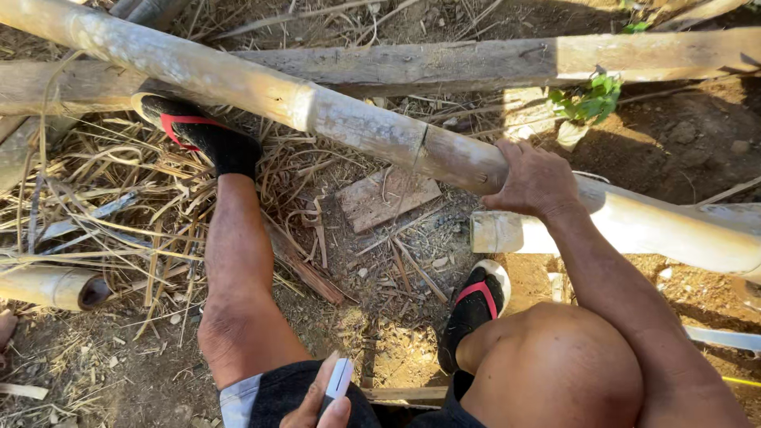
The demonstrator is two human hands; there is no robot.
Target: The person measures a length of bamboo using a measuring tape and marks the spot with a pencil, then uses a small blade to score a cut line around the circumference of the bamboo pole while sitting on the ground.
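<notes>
A long pale bamboo pole (357, 127) runs slantwise from the upper left to the right edge. My right hand (535, 181) lies on top of it, fingers curled over the pole. My left hand (317, 404) is at the bottom edge by my thigh, closed on a small white flat object (339, 377); what that object is cannot be made out. My left foot (202, 135), in a black sock and red-strapped sandal, is pushed against the pole's underside. My right foot (476, 305) stands on the ground beneath it.
A second, shorter bamboo piece (507, 231) lies under the pole by my right hand. A weathered wooden beam (491, 62) crosses behind. A flat wood scrap (387, 198), a bamboo stub (55, 287), dry straw (119, 206) and a small green plant (593, 99) lie on the dirt.
</notes>
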